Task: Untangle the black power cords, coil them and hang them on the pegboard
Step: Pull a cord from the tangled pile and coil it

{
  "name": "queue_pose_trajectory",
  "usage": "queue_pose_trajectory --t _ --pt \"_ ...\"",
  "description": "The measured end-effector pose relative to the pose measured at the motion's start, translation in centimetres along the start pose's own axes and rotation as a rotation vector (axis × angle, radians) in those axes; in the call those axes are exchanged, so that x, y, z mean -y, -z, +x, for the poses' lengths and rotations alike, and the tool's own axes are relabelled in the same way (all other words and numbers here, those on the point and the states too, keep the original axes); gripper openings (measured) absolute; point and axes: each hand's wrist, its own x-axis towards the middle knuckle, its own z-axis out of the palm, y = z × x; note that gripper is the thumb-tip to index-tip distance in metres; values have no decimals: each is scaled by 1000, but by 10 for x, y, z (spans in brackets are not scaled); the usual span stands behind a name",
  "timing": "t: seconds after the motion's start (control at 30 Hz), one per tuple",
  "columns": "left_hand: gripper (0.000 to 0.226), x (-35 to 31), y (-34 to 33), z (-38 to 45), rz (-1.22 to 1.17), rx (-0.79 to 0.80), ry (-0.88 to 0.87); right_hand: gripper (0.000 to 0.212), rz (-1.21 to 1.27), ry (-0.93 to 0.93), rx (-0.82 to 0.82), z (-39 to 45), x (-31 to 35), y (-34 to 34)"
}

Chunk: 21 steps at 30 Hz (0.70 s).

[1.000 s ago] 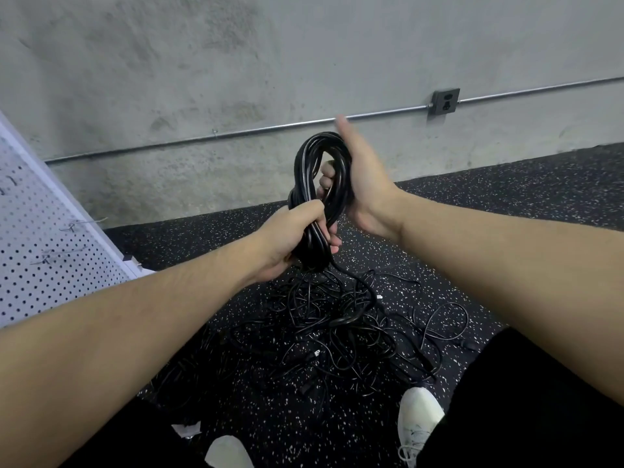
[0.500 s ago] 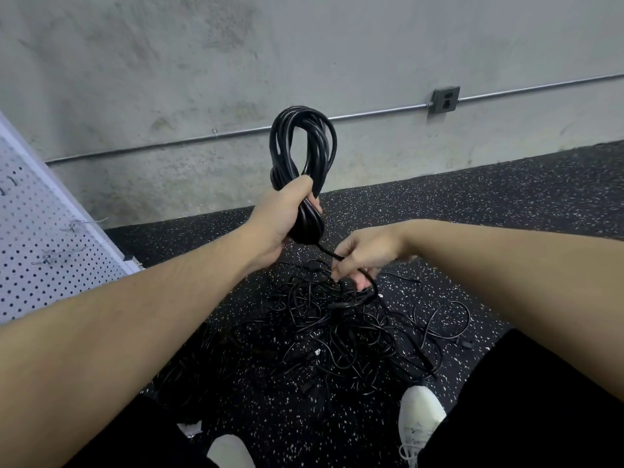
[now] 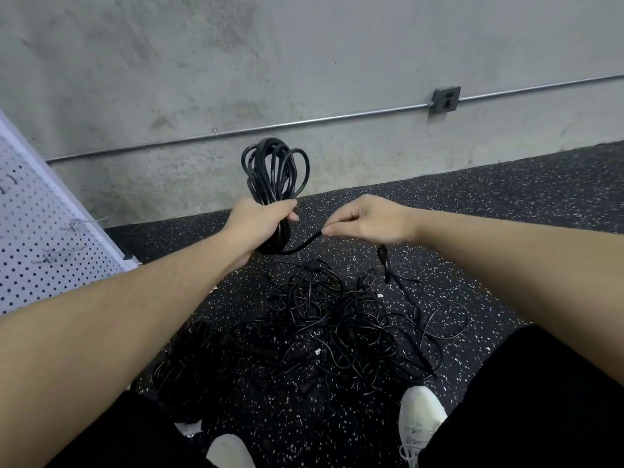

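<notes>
My left hand [image 3: 261, 224] grips a coiled black power cord [image 3: 275, 170] by its lower part, with the loops standing up above the fist. The cord's free tail [image 3: 300, 245] runs from the coil to my right hand [image 3: 368, 219], which pinches it between thumb and fingers. The plug end [image 3: 383, 258] hangs below that hand. A tangled heap of black cords [image 3: 337, 325] lies on the speckled floor under both hands. A white pegboard [image 3: 44, 238] with metal hooks leans at the left.
A concrete wall with a metal conduit [image 3: 304, 125] and an outlet box [image 3: 445, 99] stands behind. More dark coiled cord [image 3: 189, 363] lies at the lower left. My white shoes [image 3: 420, 420] and black trouser legs fill the bottom edge.
My right hand left the coil, dropped to the heap, then rose to the right pinching the cord's tail. My left hand kept hold of the coil, whose loops spread out.
</notes>
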Motion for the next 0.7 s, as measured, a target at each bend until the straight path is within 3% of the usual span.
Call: queue_pose_trajectory --t 0.23,0.4,0.47,0.53,0.63,0.7 --pt "64 -6 -7 -7 174 129 -26 35 147 -30 -70 7 21 1" --pt "26 -7 -4 -8 261 311 -146 28 309 -53 42 7 14 4" --pt "15 -1 -5 -4 354 282 -205 20 313 -42 87 6 12 4" --pt "26 4 -8 0 445 197 -218 16 236 -41 49 6 11 3" --pt "35 7 -13 -1 408 109 -191 22 99 -71 -96 10 7 3" --pt "43 8 -13 1 349 33 -159 36 56 -194 -162 12 1 3"
